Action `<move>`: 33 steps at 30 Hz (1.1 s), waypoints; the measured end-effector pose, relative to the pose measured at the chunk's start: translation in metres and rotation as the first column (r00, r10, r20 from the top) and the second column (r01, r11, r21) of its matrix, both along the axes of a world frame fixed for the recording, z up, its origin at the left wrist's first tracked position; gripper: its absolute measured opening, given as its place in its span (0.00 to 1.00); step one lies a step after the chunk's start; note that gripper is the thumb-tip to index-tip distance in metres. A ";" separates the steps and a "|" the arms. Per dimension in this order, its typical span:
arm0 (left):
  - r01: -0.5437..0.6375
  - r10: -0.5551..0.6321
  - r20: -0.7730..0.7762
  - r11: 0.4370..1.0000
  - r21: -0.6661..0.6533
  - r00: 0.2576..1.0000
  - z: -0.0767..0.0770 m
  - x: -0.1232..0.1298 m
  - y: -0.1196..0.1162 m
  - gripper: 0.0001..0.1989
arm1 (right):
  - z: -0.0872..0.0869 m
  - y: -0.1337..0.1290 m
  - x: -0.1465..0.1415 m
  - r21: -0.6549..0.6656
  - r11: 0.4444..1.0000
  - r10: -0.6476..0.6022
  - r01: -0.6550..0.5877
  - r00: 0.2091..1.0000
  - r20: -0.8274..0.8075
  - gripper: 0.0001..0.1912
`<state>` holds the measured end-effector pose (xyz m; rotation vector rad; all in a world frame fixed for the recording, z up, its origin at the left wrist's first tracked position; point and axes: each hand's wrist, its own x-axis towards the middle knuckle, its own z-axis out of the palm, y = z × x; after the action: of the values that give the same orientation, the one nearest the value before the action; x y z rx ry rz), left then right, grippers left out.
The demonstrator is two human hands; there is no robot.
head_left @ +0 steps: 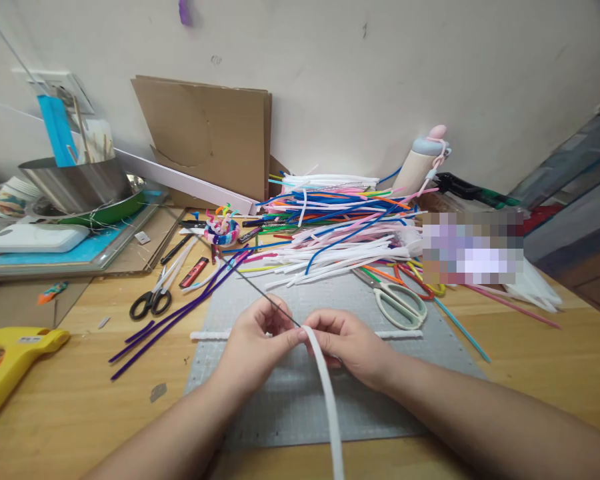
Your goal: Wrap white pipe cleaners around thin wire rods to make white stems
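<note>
- Clamped in left hand (257, 337), grip together at fingertips: thin dark straight stem (260, 291), slanting far-left.
- Pinched in right hand (353, 343), grip together too: long white fuzzy strip (331, 413), curving toward near side.
- Meeting between both thumbs, above grey gridded cutting mat (280, 420).
- Across mat, beyond hands: white fuzzy rod (403, 335).
- Farther right: pale-handled scissors (381, 293).
- Left, on pale wooden worktop (130, 420): yellow plastic glue gun (23, 350).

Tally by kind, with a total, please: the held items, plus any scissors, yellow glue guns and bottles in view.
White strip, held: 1
Dark stick, held: 1
Black scissors and pale scissors: 2
Yellow glue gun: 1
Bottle: 1
Total: 6
</note>
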<state>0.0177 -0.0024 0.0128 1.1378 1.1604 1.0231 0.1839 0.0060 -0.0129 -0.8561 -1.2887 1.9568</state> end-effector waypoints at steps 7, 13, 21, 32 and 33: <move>0.095 -0.078 0.170 0.991 -0.093 0.982 0.000 0.006 -0.003 0.14 | 0.002 -0.001 -0.001 -0.021 0.998 0.062 -0.061 0.995 0.072 0.18; 0.111 -0.111 0.156 0.994 0.006 0.981 0.000 0.008 -0.009 0.12 | -0.001 -0.005 -0.004 -0.026 0.998 0.068 -0.066 0.989 0.134 0.18; 0.309 -0.153 -0.380 0.867 0.392 0.912 0.003 -0.005 -0.006 0.10 | 0.005 0.000 0.005 -0.286 0.950 0.089 -0.125 0.987 -0.135 0.16; 0.388 -0.225 -0.390 0.824 0.413 0.893 0.012 -0.009 -0.004 0.12 | 0.008 0.002 0.007 -0.329 0.924 0.114 -0.197 0.961 -0.253 0.11; 0.353 -0.203 -0.362 0.839 0.415 0.910 0.011 -0.009 -0.003 0.09 | 0.009 0.002 0.007 -0.341 0.918 0.117 -0.203 0.959 -0.256 0.10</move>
<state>0.0090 -0.0054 0.0242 1.8571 0.9542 0.9422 0.1909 0.0075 -0.0043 -0.6783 -0.8971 2.3967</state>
